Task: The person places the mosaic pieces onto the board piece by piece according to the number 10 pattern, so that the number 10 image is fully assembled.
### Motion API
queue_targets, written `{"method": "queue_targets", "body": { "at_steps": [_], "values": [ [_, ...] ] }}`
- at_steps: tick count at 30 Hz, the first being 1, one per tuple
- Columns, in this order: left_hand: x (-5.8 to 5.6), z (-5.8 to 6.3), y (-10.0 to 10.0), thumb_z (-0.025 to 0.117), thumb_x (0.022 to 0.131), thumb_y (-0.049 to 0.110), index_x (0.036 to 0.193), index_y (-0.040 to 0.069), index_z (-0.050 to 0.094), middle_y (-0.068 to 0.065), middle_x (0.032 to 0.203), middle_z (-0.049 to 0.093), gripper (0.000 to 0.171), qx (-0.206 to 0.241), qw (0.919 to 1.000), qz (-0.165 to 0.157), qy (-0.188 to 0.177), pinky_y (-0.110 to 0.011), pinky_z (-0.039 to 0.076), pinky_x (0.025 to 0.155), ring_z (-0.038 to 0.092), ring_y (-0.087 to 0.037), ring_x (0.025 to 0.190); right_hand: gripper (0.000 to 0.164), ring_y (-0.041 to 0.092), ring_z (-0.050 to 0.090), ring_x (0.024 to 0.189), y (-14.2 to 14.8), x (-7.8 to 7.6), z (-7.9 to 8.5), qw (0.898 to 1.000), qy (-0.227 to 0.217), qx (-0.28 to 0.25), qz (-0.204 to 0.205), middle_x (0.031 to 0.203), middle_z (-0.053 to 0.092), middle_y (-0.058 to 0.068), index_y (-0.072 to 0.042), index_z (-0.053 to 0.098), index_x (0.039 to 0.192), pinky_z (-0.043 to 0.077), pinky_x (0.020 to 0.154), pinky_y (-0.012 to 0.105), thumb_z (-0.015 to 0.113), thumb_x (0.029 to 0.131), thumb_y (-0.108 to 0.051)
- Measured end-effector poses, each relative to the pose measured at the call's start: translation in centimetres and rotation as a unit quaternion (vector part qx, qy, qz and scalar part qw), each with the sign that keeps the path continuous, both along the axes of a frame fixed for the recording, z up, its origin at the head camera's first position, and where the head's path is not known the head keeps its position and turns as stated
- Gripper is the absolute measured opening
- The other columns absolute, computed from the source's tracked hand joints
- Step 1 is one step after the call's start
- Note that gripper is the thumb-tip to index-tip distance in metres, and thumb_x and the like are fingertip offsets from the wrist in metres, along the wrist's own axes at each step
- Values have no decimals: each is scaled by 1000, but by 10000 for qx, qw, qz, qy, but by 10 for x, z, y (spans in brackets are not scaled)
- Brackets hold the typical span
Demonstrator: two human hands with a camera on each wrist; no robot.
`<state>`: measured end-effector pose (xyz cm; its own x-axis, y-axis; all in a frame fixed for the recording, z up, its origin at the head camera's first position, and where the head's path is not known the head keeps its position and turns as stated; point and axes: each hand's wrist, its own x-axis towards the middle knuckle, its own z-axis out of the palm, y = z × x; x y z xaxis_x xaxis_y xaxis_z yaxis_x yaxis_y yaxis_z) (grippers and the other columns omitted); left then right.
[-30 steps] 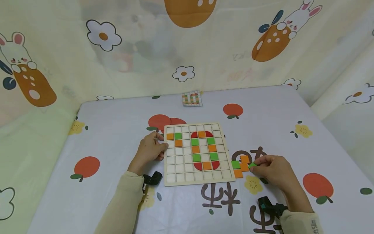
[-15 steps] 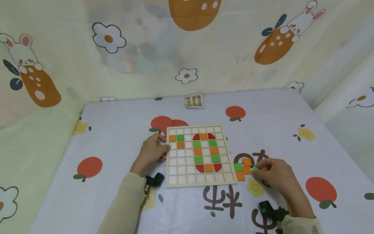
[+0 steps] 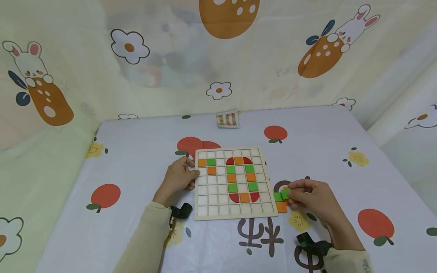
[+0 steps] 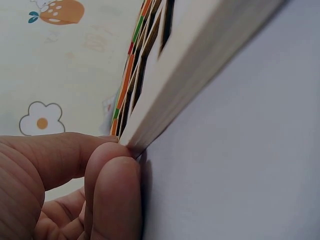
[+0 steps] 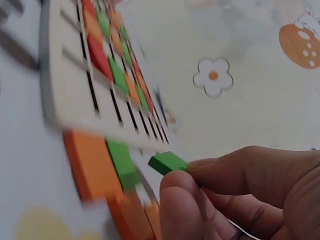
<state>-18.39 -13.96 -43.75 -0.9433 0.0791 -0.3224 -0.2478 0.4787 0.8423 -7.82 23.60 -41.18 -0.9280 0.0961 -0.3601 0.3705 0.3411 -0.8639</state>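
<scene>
A wooden grid board (image 3: pixel 220 206) lies on the table, a ring of green, orange and red pieces in its right half. Three more squares, two orange and one green, sit in its upper left cells. My left hand (image 3: pixel 175 176) grips the board's left edge; in the left wrist view the fingertips (image 4: pixel 117 185) meet at that edge. Between thumb and finger, my right hand (image 3: pixel 312 195) pinches a green square tile (image 5: pixel 167 163), raised over the loose tiles beside the board. Among these are a green tile (image 3: pixel 277 197) and an orange tile (image 3: pixel 281 207); the hand partly hides the others.
A small pattern card (image 3: pixel 228 119) with a coloured grid stands at the back of the table, against the printed curtain (image 3: pixel 170 87). The tablecloth (image 3: pixel 143 151) is white with printed apples and flowers. A black wrist camera (image 3: pixel 308 242) sits on the right wrist.
My right hand has moved left with the green tile, from the right side of the loose tiles to above them. The left hand stays at the board's edge. The head view has shifted slightly.
</scene>
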Motion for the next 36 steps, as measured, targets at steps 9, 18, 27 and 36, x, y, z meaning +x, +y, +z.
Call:
{"method": "queue_targets", "body": {
  "at_steps": [9, 18, 27, 36],
  "values": [
    [1, 0, 0, 75, 95, 12, 114, 4, 60, -11, 72, 64, 25, 122, 9999, -32, 12, -26, 57, 50, 62, -15, 50, 33, 18, 76, 75, -37, -24, -2, 9971, -68, -742, 164, 92, 76, 11, 10, 64, 123, 65, 71, 30, 71, 97, -10],
    [1, -1, 1, 75, 95, 11, 114, 4, 60, -11, 72, 64, 25, 78, 9999, -35, 57, -26, 58, 50, 62, -15, 50, 29, 17, 74, 70, -70, -46, -7, 9963, -284, -795, 138, 91, 75, 12, 5, 68, 118, 63, 67, 27, 74, 96, -14],
    [2, 0, 0, 75, 95, 11, 114, 3, 60, -11, 72, 64, 25, 25, 9999, -81, 103, -26, 58, 50, 61, -14, 49, 28, 16, 74, 67, -95, -61, -7, 9930, -169, -1072, 475, 80, 76, 10, 8, 68, 116, 63, 65, 27, 73, 95, -10],
    [2, -1, -3, 75, 94, 11, 112, 4, 60, -11, 71, 63, 24, 130, 9996, -99, 222, -28, 59, 50, 63, -16, 49, 22, 18, 75, 69, -126, -73, -6, 9929, -454, -1006, 437, 83, 75, 12, 1, 71, 112, 63, 66, 28, 74, 96, -14]
  ]
}}
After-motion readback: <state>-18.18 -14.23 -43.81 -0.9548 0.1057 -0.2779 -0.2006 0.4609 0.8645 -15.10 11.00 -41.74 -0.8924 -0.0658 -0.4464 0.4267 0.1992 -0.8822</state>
